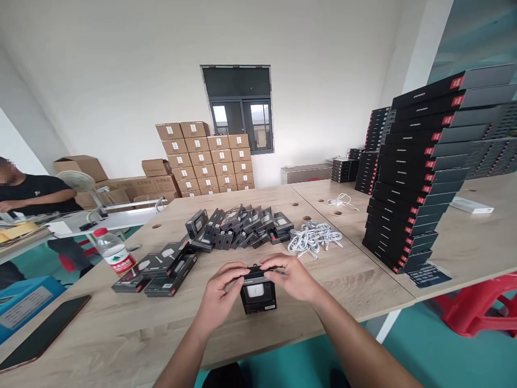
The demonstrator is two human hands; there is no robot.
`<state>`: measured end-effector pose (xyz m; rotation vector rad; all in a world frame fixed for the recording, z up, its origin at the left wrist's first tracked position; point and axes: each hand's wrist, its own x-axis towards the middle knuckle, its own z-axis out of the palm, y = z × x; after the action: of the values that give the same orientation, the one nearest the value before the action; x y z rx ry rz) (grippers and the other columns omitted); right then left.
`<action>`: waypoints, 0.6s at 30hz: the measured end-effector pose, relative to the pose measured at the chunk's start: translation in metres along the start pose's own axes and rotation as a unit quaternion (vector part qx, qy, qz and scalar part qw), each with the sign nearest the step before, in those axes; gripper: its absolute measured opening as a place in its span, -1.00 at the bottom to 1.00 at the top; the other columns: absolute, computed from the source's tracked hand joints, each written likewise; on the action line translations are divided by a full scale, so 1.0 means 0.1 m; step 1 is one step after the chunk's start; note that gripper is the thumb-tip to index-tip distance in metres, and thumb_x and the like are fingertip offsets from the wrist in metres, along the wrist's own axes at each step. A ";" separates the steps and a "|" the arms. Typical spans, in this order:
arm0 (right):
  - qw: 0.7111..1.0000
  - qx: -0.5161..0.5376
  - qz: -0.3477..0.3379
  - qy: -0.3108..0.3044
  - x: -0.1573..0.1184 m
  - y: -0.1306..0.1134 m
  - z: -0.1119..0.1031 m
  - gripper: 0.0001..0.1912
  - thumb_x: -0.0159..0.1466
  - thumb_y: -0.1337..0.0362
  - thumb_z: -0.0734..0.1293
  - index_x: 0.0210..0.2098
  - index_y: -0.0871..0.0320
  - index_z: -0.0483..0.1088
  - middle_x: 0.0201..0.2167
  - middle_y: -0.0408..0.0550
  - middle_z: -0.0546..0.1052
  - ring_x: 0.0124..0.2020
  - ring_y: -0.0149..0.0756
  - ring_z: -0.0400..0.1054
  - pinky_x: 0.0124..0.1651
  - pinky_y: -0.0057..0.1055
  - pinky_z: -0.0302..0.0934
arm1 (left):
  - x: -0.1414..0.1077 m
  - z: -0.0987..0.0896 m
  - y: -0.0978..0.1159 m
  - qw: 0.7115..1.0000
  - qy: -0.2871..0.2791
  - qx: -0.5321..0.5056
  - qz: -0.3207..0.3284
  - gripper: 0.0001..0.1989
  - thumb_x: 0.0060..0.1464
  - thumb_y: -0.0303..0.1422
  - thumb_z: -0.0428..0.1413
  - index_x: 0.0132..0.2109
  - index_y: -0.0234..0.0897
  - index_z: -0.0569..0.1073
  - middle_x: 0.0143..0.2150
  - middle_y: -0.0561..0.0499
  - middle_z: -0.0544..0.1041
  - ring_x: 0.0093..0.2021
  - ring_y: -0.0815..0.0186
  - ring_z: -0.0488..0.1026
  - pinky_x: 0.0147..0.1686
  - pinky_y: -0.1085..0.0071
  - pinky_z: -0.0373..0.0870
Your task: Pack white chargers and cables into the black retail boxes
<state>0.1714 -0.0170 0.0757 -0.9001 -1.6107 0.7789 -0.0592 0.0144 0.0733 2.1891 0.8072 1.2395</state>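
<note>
A small black box [258, 299] with a white charger showing in its front stands upright near the table's front edge. My left hand [222, 288] pinches the top of this box from the left, thumb at the front edge. From the other side my right hand [291, 275] grips the same top edge, its fingers over the flap. Beyond my hands lies a pile of similar black boxes [246, 223], several with white items visible inside. Right of that pile sits a heap of white cables [315, 237].
A tall stack of flat black boxes [420, 178] rises at the right. Toward the left are more flat boxes [165, 258], a red-capped bottle [117, 256], a dark phone [44, 331] and a blue box [28, 302]. Another person [36, 194] works at a far-left table.
</note>
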 end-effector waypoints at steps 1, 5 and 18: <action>1.000 0.011 0.007 -0.010 0.01 0.00 -0.01 -0.79 0.19 0.09 0.45 -0.25 0.03 0.61 -0.07 -0.01 0.60 0.01 -0.12 0.47 0.16 -0.10 0.29 | 0.02 -0.02 0.00 1.000 -0.005 0.005 0.002 -0.79 0.25 -0.26 0.09 -0.12 -0.12 0.63 -0.03 -0.09 0.57 0.03 0.19 0.52 0.04 0.28 0.46; 0.999 0.024 0.015 -0.039 0.03 0.00 -0.07 -0.67 0.17 -0.04 0.46 -0.22 0.05 0.63 -0.05 0.01 0.60 -0.02 -0.10 0.50 0.09 -0.12 0.34 | 0.04 -0.06 -0.03 1.000 -0.013 0.003 -0.008 -0.78 0.23 -0.24 0.11 -0.12 -0.09 0.65 0.02 -0.11 0.58 0.07 0.15 0.51 0.03 0.27 0.50; 0.943 -0.320 0.075 0.052 -0.54 0.32 0.39 0.27 -0.16 0.12 0.60 0.44 0.03 -0.04 0.45 0.25 -0.03 0.39 0.40 -0.04 0.31 0.29 0.02 | 0.05 0.28 -0.23 0.904 0.206 -0.220 -0.304 -0.41 -0.25 0.00 0.39 -0.04 -0.14 0.63 0.00 -0.03 0.64 0.01 -0.03 0.58 -0.14 0.26 0.64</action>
<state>0.1455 -0.0494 0.0147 -1.5122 -1.7407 0.2862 -0.0387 0.0308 0.0479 1.1913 1.1305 1.3830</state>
